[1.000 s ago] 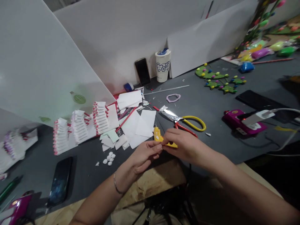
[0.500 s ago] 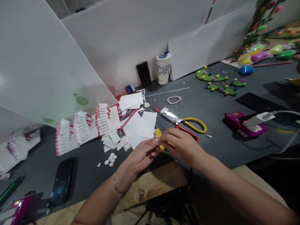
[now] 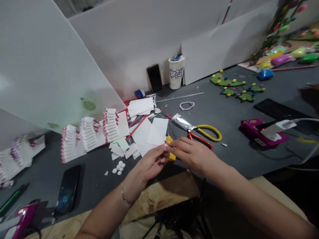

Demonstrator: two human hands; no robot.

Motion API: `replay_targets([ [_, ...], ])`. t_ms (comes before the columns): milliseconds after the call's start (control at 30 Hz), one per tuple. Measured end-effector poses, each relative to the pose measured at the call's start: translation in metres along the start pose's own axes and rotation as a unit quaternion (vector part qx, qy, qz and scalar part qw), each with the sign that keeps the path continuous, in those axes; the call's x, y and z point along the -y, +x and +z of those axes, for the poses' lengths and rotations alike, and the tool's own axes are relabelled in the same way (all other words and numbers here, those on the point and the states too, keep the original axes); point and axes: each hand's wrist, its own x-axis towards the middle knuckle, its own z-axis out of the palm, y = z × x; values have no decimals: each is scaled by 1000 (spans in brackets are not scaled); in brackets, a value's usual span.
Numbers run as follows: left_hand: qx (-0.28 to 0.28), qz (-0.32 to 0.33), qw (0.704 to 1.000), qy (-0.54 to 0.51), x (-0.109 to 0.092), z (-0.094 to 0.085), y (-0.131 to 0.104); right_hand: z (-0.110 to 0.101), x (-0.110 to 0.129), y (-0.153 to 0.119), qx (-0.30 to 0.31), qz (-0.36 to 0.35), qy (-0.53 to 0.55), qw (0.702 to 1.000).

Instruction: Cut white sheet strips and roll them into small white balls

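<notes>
Above the table's near edge, my left hand (image 3: 152, 163) and my right hand (image 3: 190, 152) meet at their fingertips. Thumb and finger of the left pinch a tiny white piece (image 3: 166, 147), too small to make out its kind. The right fingertips press at the same piece, closed. Just behind the fingers lies a yellow tool (image 3: 170, 153), partly hidden. Scissors (image 3: 184, 123) with one yellow and one red handle rest open beyond the right hand. Small white balls (image 3: 119, 168) sit in a cluster left of my left hand, near cut paper pieces (image 3: 122, 148).
White sheets (image 3: 157, 131) lie past my hands. Rows of small white rolled pieces with red tips (image 3: 68, 143) stand at left, behind a phone (image 3: 67, 191). A paper cup (image 3: 176, 73) stands by the wall. A purple power block (image 3: 261, 132) with cables sits right.
The view has shifted slightly, moving the table things a little to the right. My hands stay together at the white piece, the right fingers lying a bit flatter across it.
</notes>
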Motion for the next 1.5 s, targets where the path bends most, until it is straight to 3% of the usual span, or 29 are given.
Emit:
replay_targets([
  [167,-3,-2,1000,-1,0,1,-1,1,-2,0,-1,4,14,1000],
  [367,7,-7,1000,26,-4,4,-4,8,-6,0,-92,100,140,981],
  [467,11,0,1000,30,-6,4,-4,8,-5,1,-110,118,158,974],
  [633,24,8,999,28,-8,4,-5,7,-3,1,-110,101,114,982],
  [900,16,13,999,37,-8,6,-6,9,-5,-4,-45,60,46,996],
  [1000,19,22,998,58,-9,5,-5,8,-3,-2,-57,67,78,993],
  [1100,29,67,988,136,-12,6,-8,3,-2,0,-113,135,175,969],
  [1200,23,168,942,291,-15,6,-14,-3,-3,1,-153,224,215,938],
  [1300,3,262,836,482,-15,-1,-23,-7,-4,-1,-165,251,200,933],
  [1400,-29,302,722,622,-10,-20,-35,-8,-4,-4,-148,247,189,939],
  [1500,-51,320,650,687,0,-45,-48,-9,-3,-8,-122,250,176,944],
])
